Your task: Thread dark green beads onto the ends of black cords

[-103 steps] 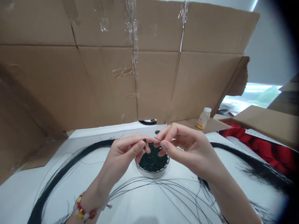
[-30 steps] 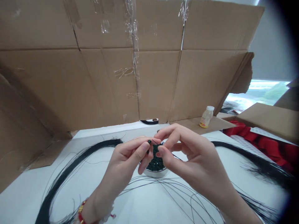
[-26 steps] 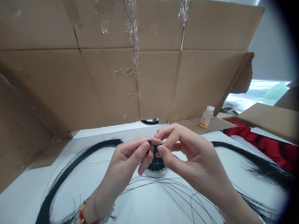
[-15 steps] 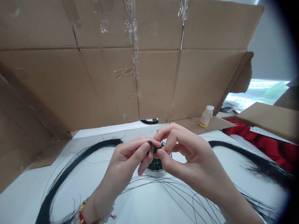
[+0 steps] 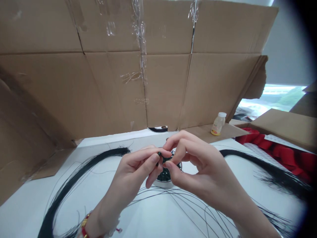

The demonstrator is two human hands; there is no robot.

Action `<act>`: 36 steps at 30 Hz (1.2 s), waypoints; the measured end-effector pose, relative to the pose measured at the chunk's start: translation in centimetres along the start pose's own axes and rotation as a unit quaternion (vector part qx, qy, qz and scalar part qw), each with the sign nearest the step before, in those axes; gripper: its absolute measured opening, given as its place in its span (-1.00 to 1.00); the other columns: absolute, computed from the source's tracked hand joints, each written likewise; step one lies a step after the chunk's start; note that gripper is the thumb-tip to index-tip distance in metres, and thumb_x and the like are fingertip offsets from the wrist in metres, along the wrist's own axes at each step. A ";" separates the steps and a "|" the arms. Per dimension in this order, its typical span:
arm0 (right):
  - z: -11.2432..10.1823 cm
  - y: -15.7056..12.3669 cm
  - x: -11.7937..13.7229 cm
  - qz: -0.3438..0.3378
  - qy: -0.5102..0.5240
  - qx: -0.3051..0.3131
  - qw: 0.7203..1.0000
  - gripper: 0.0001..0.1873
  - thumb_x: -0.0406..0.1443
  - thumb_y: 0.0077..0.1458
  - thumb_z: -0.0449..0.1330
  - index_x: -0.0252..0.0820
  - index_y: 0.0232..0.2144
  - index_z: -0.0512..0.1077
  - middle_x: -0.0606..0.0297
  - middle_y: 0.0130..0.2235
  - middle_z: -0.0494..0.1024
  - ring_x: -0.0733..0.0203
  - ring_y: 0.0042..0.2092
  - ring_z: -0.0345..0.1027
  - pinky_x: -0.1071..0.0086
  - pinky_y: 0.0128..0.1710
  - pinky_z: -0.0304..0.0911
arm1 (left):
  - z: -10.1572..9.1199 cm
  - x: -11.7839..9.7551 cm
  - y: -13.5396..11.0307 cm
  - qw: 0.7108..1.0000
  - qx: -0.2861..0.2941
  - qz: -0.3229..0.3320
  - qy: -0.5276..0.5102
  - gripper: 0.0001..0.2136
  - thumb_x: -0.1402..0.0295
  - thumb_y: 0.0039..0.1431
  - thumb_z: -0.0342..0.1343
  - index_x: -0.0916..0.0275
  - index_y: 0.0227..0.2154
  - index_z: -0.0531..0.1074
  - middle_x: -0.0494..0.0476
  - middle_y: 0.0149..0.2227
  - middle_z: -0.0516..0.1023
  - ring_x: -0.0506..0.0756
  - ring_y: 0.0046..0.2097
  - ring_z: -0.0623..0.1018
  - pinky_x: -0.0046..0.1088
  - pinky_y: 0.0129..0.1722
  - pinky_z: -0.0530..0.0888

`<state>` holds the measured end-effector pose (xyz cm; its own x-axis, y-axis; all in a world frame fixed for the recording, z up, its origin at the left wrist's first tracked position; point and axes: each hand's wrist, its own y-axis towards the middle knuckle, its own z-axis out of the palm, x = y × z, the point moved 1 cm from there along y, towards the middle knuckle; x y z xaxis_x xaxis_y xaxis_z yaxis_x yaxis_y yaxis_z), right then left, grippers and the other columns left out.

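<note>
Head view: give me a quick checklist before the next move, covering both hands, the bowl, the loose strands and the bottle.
1. Left hand pinching a small dark green piece between thumb and index finger: ok.
2. Right hand with thumb and index fingertips together: ok.
3. Strand between those right fingertips: cannot tell, hidden.
4. White bowl upright, dark green pieces showing inside: ok.
5. Loose black strands untangled: not ok, they cross on the table nearer than the bowl.
6. Bottle upright and capped: ok.
</note>
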<state>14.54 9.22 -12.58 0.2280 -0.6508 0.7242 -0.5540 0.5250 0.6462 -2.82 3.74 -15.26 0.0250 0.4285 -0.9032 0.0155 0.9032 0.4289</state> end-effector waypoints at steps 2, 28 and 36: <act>0.0 0.0 0.0 0.004 -0.004 0.002 1.000 -0.74 -0.51 0.15 0.26 -0.18 -0.48 0.29 0.37 -0.16 0.46 0.34 -0.18 0.41 0.43 -0.17 0.39 | 0.1 0.0 0.0 1.000 0.004 -0.005 -0.013 -0.80 0.24 0.42 0.13 -0.02 -0.16 0.68 -0.06 -0.65 0.32 -0.02 -0.42 0.41 -0.59 -0.39 0.37; -0.5 0.0 0.1 0.021 -0.005 0.021 1.000 -0.73 -0.51 0.16 0.26 -0.18 -0.48 0.31 0.34 -0.18 0.44 0.30 -0.17 0.42 0.40 -0.19 0.41 | -0.2 0.1 -0.3 0.999 -0.001 -0.036 0.030 -0.77 0.19 0.41 0.12 0.03 -0.08 0.68 -0.06 -0.65 0.30 -0.01 -0.53 0.26 -0.49 -0.45 0.31; -1.0 0.1 -0.2 0.057 0.015 0.053 0.997 -0.77 -0.44 0.25 0.25 -0.16 -0.44 0.36 0.34 -0.19 0.45 0.33 -0.17 0.42 0.49 -0.16 0.47 | -0.1 -0.3 0.0 0.999 0.008 -0.017 0.049 -0.79 0.23 0.37 0.16 0.04 -0.11 0.70 -0.03 -0.55 0.37 -0.04 -0.54 0.24 -0.46 -0.49 0.27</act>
<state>15.23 9.98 -12.42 0.1813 -0.5735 0.7989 -0.6594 0.5319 0.5314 -2.98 3.63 -14.94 -0.0732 0.3993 -0.9139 0.0315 0.9168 0.3980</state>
